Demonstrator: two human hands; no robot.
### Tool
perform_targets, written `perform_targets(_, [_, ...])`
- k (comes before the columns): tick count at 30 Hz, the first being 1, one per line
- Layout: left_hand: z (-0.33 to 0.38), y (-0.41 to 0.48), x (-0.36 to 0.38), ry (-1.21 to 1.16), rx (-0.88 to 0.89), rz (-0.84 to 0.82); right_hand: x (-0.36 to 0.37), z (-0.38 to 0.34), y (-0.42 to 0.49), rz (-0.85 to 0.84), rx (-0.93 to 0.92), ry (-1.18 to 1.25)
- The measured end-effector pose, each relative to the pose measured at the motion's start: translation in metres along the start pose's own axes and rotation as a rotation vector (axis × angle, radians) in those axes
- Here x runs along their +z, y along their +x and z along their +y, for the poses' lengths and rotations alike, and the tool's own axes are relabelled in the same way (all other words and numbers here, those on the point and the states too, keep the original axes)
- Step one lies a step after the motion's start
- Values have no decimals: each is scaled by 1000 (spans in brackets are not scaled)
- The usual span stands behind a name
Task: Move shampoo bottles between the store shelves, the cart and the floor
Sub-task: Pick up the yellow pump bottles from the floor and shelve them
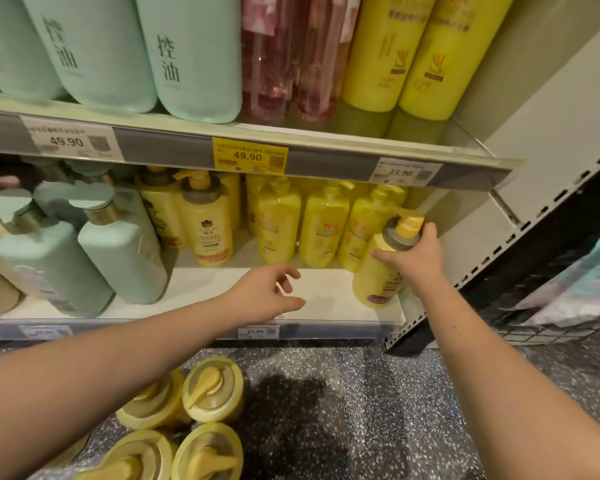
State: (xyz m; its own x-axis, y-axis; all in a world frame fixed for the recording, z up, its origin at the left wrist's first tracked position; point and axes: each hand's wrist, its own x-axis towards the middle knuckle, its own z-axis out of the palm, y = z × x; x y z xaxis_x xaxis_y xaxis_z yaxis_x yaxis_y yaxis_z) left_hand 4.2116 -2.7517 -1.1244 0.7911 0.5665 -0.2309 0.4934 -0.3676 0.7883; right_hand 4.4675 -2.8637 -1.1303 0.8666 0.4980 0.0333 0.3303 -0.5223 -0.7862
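Pump bottles [212, 389] with yellow tops stand clustered on the speckled floor [378, 410] below the shelving. Above them the left hand [264, 296] hovers over the lower shelf [326, 292], fingers spread and loosely bent, holding nothing, while the right hand [416, 254] grips the neck of a yellow shampoo bottle [378, 275] at the shelf's right end. Behind runs a row of yellow bottles [321, 230], with mint bottles [118, 251] further left.

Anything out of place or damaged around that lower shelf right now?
Several yellow pump bottles stand on the floor below the shelf, not on it. The bottle the right hand grips by its neck sits ahead of its row. No spill or damage shows.
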Motion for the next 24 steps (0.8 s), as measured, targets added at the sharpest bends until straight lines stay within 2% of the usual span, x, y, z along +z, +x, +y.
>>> perform_targets(2, [1,-6,-5,-60,-22,17,-4,-4,-10,22,-61,12])
perform_targets(5, [14,-13,-14,-363,-91,2,-15,-16,-34,10,-192,9])
perform_targets(8, [36,-17,-24,-659,-140,-54,-29,-37,-65,-92,-291,31])
perform_targets(12, [51,-29,-27,-872,-189,-190,-39,-53,-115,-219,-323,129])
perform_targets(16, [33,-44,-22,-961,-301,-309,-24,-43,-151,-313,-313,157])
perform_targets(20, [0,-56,-9,-969,-446,-373,3,-13,-174,-439,-260,116])
perform_targets(24, [-28,-65,14,-933,-590,-402,36,16,-186,-549,-286,53])
